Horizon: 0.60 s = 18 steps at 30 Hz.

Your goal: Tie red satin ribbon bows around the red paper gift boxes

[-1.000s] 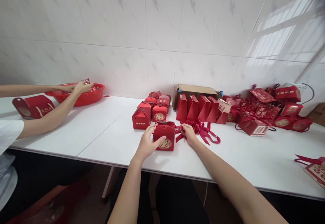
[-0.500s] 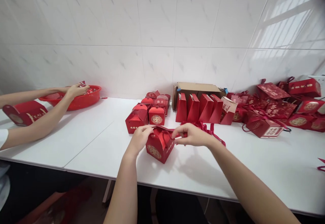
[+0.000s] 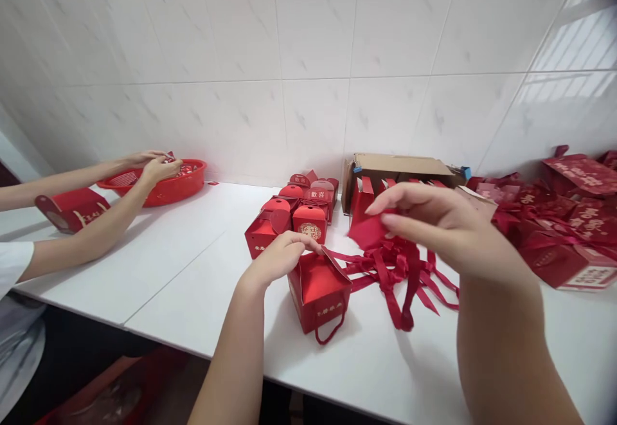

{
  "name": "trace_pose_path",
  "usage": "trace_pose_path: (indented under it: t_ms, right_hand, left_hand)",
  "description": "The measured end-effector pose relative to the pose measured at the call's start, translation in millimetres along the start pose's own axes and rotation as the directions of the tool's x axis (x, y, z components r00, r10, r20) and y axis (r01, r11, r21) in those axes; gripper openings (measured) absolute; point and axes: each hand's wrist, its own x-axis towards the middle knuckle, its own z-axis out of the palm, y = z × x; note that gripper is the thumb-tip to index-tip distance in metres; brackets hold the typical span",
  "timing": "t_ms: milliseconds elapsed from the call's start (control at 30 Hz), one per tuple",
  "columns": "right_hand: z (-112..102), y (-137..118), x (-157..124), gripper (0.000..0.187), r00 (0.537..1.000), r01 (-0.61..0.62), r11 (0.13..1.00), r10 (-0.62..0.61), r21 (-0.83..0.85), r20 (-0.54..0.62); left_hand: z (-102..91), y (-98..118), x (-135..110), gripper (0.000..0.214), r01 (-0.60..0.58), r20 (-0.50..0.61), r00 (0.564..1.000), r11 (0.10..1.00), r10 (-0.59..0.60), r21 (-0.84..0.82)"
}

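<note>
My left hand (image 3: 279, 259) grips the top edge of a small red gift box (image 3: 324, 289), its fingers bent over the back of the lid. The box stands on the table near the front, and a dark red cord handle (image 3: 332, 332) hangs down its near side. My right hand (image 3: 429, 222) is raised to the right of the box, thumb and fingers pinched on a red satin ribbon (image 3: 370, 231). Below it, a tangle of red ribbons (image 3: 393, 271) lies on the table; one strand reaches toward the box.
Behind the box stand several closed red gift boxes (image 3: 311, 219). A cardboard carton (image 3: 400, 162) with red boxes is against the wall; more ribboned boxes (image 3: 563, 251) pile up at right. At left, another person's hands (image 3: 159, 169) work over a red plastic basket (image 3: 186, 187).
My right hand has left the box, moved right and up, and now holds a ribbon. The gift box has turned, and its cord now hangs at the near side. The view has shifted left.
</note>
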Motion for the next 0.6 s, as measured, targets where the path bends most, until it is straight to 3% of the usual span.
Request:
trace_pose_path:
  t_ms: [100, 200, 367, 600]
  right_hand:
    - [12.1, 21.9, 15.5, 0.007, 0.993, -0.093, 0.991, 0.099, -0.098, 0.060]
    - [17.1, 44.3, 27.1, 0.005, 0.978, -0.157, 0.974, 0.176, -0.162, 0.111]
    - [15.5, 64.3, 35.9, 0.008, 0.934, -0.221, 0.938, 0.283, -0.268, 0.218]
    - [14.8, 55.5, 37.3, 0.009, 0.856, -0.314, 0.894, 0.412, -0.321, 0.312]
  left_hand:
    - [6.0, -1.2, -6.2, 0.036, 0.001, -0.096, 0.995, 0.997, -0.008, -0.073]
    - [13.4, -3.2, -10.8, 0.031, 0.081, -0.176, 0.980, 0.995, -0.091, -0.065]
    - [21.1, -8.9, -9.6, 0.029, 0.112, -0.137, 0.984, 0.993, -0.117, -0.048]
    - [20.8, -9.4, -7.5, 0.037, 0.020, -0.073, 0.997, 1.000, -0.020, 0.001]
